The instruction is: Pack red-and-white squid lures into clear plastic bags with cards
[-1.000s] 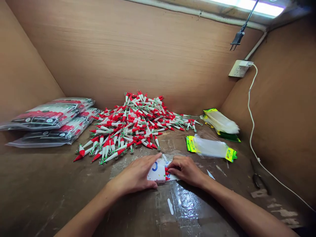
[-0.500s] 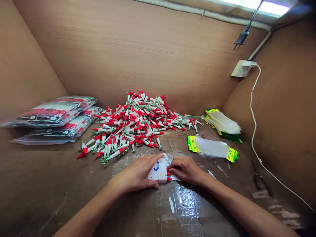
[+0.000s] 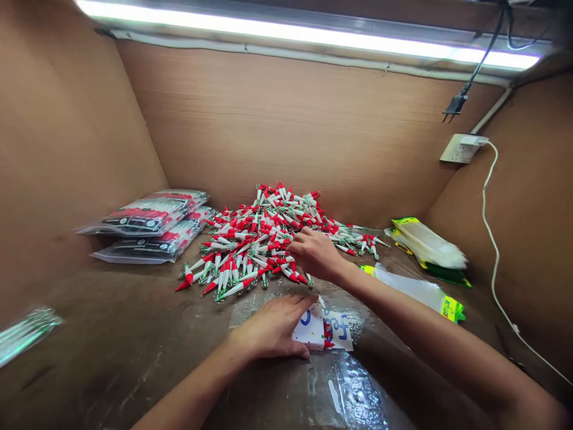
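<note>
My left hand (image 3: 280,328) is closed around a small white box (image 3: 310,328) with blue lettering and coloured dots, held low at the tabletop. Red tips of fishing lures (image 3: 329,343) show at its right end, beside a flap (image 3: 344,334) with blue letters. My right hand (image 3: 313,254) is at the right front of a heap of red-and-white fishing lures (image 3: 250,239) with green-and-silver hooks. Its fingers curl down over the lures; the fingertips are partly hidden, so whatever they pinch cannot be made out.
Clear bags of packed goods (image 3: 147,221) are stacked at the left. Yellow-headed plastic sleeves (image 3: 416,289) lie right of the heap, more sleeves (image 3: 432,245) behind. A shiny bundle (image 3: 29,334) is at the left edge. A white cable (image 3: 487,221) hangs from an outlet (image 3: 459,149).
My right hand has left the box's end and moved up and away to the heap. My left hand still holds the box. The view has tilted up and shifted left.
</note>
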The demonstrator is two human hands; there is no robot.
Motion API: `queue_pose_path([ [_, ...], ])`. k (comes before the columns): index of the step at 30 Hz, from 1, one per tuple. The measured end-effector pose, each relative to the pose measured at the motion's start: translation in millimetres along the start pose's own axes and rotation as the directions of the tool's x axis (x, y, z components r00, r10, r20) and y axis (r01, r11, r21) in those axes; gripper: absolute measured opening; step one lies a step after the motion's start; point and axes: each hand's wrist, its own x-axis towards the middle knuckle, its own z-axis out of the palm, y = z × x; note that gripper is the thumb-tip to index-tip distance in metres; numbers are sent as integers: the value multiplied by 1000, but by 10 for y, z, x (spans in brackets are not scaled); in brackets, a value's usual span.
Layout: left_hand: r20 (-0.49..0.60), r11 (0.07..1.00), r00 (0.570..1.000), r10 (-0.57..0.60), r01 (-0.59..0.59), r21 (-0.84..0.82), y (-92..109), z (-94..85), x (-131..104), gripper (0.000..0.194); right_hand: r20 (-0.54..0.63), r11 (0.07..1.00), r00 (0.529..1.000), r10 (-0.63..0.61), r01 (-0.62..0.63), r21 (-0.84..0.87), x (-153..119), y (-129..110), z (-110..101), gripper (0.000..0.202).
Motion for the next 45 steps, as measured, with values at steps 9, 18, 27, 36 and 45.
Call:
queue_pose_path([
  [9,4,998,1000,-29,29,49,23,8,-21,99,126,990,990,58,-41,-134,670,-257,251,21],
  [18,-14,999,1000,7,-6,39,-13,30,-17,99,-16,957,963,268,-264,122,97,50,-28,26],
  [27,-19,1000,1000,-3,2,-18,-92,76,-22,106,479,685,804,353,-571,453,-1771,438,-244,25],
  [36,2,999,1000,2,-2,37,-79,51,9,106,330,847,891,313,-419,327,-1640,49,171,10],
  [45,-6,1000,1000,-5,5,7,-96,72,20,108,211,865,955,206,-279,418,-1560,-258,403,21],
])
